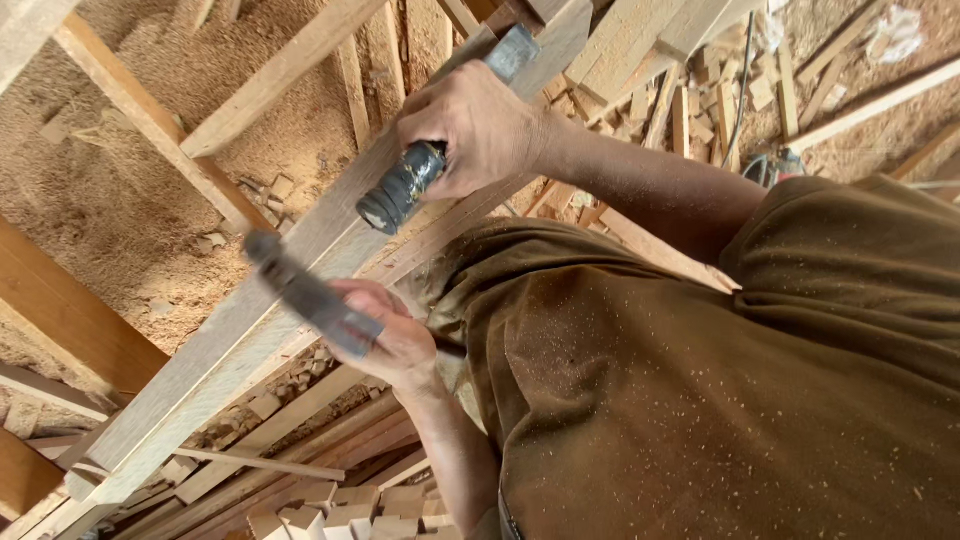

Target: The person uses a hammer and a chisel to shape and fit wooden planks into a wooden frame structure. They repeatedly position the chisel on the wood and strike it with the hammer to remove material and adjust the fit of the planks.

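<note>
My right hand point(485, 125) is closed around a hammer point(405, 188) with a black wrapped handle. Its grey head point(514, 48) sticks out past my knuckles, above a long pale wooden plank point(230, 340) that runs diagonally across the view. My left hand point(395, 335) grips a dark metal chisel point(305, 290), which lies along the plank with its far end near the plank's upper edge. The hammer handle's end hangs a short way above the chisel, apart from it. My brown shirt point(700, 380), dusted with sawdust, fills the right side.
Sawdust covers the floor point(130, 200). Other wooden beams point(150, 120) and planks cross beneath the plank. Small wood offcuts point(350, 510) are heaped at the bottom and at the top right point(720, 90). A cable and a power tool point(775, 165) lie near my right arm.
</note>
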